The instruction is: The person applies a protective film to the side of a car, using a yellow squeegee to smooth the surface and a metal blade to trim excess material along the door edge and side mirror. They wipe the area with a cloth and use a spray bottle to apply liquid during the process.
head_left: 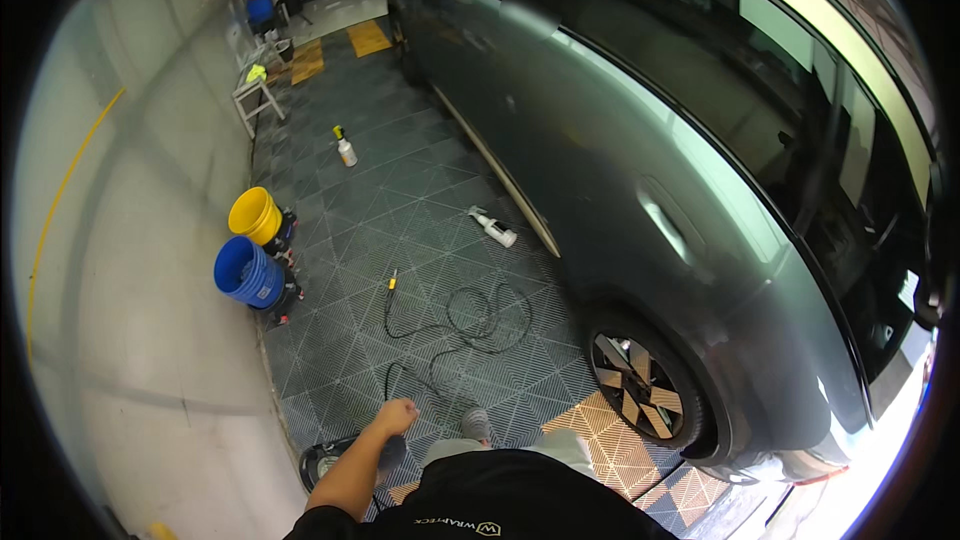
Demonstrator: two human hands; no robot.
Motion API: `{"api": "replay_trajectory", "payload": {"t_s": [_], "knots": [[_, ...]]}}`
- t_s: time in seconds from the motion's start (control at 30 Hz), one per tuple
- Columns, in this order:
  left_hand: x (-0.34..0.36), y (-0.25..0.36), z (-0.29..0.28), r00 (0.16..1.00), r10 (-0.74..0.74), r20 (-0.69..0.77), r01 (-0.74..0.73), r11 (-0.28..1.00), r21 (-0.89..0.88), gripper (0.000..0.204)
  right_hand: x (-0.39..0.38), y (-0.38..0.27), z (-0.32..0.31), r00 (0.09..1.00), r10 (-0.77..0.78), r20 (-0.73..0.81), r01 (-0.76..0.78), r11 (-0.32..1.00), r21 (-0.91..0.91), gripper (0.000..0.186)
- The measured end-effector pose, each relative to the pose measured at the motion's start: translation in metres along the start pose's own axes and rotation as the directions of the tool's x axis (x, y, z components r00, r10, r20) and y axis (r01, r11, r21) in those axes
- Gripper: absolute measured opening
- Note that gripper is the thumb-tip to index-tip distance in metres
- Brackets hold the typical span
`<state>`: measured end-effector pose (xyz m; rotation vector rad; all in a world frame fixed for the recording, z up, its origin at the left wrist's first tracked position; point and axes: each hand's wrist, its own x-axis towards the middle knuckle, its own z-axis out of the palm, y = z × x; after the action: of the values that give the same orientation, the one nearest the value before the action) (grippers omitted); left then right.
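My left hand (398,416) reaches forward from the lower edge with its fingers curled closed. What they hold, if anything, is hidden. A black hose (388,380) runs down to the hand; I cannot tell whether it is gripped or passes behind. The rest of the hose lies in loose loops on the floor, ending in a yellow-and-black fitting (392,282). Beside my left forearm sits a dark machine or case (318,462), partly covered by the arm. My right hand is out of view.
A dark grey car (600,160) fills the right side, its wheel (640,387) close to me. One white spray bottle (494,229) lies near the car; another (346,150) stands farther off. Yellow (254,217) and blue (246,271) buckets stand along the left wall (150,270).
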<state>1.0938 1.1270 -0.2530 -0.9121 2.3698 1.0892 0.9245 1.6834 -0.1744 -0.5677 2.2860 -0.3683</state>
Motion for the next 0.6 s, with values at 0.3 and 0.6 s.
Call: {"api": "replay_trajectory", "payload": {"t_s": [0.3, 0.6], "knots": [[0.031, -0.068, -0.092, 0.915, -0.293, -0.278, 0.154, 0.890, -0.430, 0.036, 0.252, -0.215, -0.090, 0.902, -0.277, 0.331, 0.356, 0.911, -0.208, 0.035], [0.139, -0.141, -0.143, 0.856, -0.505, -0.111, 0.379, 0.759, -0.530, 0.028, 0.544, -0.408, -0.119, 0.784, -0.205, 0.586, 0.334, 0.935, -0.119, 0.038]]}}
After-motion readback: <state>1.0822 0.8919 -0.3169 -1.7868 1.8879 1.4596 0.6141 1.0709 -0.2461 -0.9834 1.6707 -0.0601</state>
